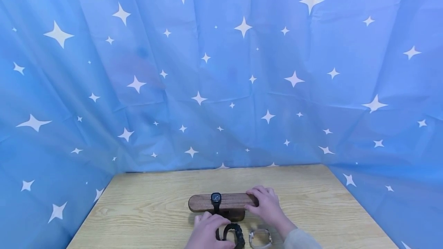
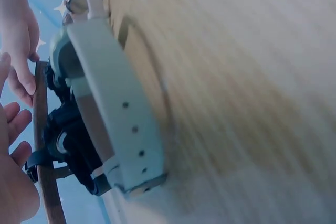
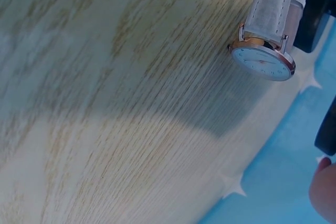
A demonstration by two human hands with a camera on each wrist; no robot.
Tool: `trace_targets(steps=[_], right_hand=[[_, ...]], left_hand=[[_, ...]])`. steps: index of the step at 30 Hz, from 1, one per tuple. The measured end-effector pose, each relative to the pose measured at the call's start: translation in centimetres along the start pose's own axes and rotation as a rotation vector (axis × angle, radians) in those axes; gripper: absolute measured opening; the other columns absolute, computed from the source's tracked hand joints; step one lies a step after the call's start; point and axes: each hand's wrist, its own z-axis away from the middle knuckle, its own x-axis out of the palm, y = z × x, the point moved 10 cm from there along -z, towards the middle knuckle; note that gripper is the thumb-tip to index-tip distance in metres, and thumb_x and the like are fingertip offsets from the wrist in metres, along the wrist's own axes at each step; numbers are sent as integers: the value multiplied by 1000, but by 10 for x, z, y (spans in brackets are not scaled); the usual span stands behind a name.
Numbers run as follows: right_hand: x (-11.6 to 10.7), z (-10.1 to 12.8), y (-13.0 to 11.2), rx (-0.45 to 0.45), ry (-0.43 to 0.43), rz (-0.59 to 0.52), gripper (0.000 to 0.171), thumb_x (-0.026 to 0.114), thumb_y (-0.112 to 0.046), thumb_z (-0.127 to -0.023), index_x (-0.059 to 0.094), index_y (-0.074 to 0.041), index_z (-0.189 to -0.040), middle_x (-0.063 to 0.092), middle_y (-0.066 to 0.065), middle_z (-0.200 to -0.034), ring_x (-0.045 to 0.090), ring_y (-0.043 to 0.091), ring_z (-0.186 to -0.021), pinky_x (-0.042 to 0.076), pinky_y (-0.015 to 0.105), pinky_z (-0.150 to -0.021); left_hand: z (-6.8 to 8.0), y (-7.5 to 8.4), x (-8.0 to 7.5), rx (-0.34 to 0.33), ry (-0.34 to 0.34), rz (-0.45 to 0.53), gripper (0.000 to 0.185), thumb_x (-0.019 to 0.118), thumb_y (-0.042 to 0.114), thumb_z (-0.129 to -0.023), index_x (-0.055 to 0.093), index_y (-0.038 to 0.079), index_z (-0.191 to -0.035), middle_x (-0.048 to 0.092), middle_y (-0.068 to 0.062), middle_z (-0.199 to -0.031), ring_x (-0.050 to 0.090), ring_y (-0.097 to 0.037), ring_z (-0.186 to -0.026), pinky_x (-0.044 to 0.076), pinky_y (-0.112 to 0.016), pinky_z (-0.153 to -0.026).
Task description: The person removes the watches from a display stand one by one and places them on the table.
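A T-shaped dark wooden watch stand point(image 1: 233, 201) stands on the table with a black square-faced watch point(image 1: 216, 198) strapped round its bar. My right hand point(image 1: 268, 206) grips the bar's right end, thumb in front and fingers behind. On the table before the stand is a black watch point(image 1: 238, 235), its band forming a loop. My left hand point(image 1: 207, 231) is just left of that loop, thumb and fingers spread apart; the left wrist view shows these fingers point(image 2: 18, 124) loosely bent, holding nothing.
Right of the black watch lies a light-strapped watch point(image 1: 260, 238) with a rose-gold case, its white dial point(image 3: 262, 62) visible in the right wrist view. Another white strap point(image 2: 118, 98) with holes stands close to the left wrist camera. A blue starry curtain point(image 1: 221, 87) surrounds the wooden table point(image 1: 145, 203).
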Motion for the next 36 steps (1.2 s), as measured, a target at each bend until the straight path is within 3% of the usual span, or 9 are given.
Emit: trace_targets(steps=[3,10,22,32,36], right_hand=[[0,0,-1,-2,1,-2,41,79,-35,-72,67,-17,-108,59,-3,-109,47,26,-96,39,45,-79],[-1,0,-2,-10,3,2,42,79,-35,-72,67,-17,-108,59,-2,-109,47,26,-95,40,44,-77],[0,0,-1,0,-7,-12,42,79,-35,-72,67,-18,-109,59,-3,-110,47,26,-97,40,44,-77],[-1,1,-2,-5,-7,-3,42,79,-35,-72,67,-17,-108,59,-3,-108,47,26,-95,40,44,-76],[-1,1,-3,-11,-8,-5,42,79,-35,-72,67,-17,-108,59,-2,-108,48,26,-95,41,45,-76]], left_hand=[[-4,-6,-4,-38,-15,18,49,71,55,-73,66,24,-111,62,15,-107,44,-7,-87,23,-31,-66],[-13,-16,-22,-114,53,-20,50,72,55,-72,66,23,-112,63,9,-111,49,-15,-91,25,-35,-66],[-29,-29,-33,-160,128,-40,58,65,61,-74,65,21,-116,64,5,-115,50,-20,-101,33,-50,-81],[-35,-35,-37,-153,171,3,46,75,41,-75,66,19,-114,64,2,-113,48,-18,-92,29,-38,-72],[-36,-40,-37,-176,173,2,47,76,41,-75,65,19,-115,64,2,-114,47,-17,-92,27,-34,-70]])
